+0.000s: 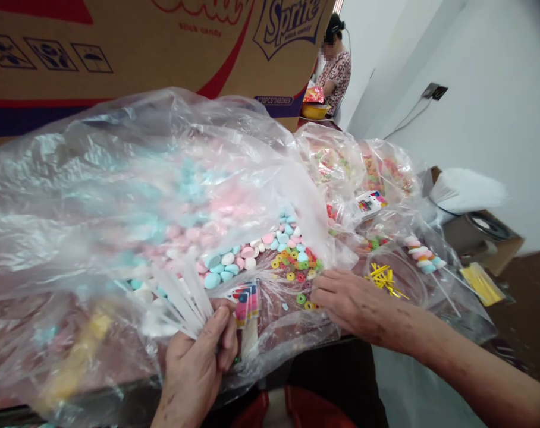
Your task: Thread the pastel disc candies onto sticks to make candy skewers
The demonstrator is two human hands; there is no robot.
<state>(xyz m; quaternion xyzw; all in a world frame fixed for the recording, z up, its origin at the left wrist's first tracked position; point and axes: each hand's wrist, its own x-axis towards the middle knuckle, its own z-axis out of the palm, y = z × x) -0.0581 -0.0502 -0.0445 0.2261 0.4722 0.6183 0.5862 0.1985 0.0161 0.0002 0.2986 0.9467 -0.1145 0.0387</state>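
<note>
Left fingers [216, 330] around white sticks [187, 300], lower ends unseen

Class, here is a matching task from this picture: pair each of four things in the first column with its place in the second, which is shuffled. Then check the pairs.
Things
1. white sticks
2. ring candies
3. yellow twist ties
4. cardboard box

Places
A. at the top, behind the plastic bags
B. fanned out in the left hand
C. at the fingertips of the right hand
D. just beyond the back of the right hand

Pairs: 1-B, 2-C, 3-D, 4-A
</note>
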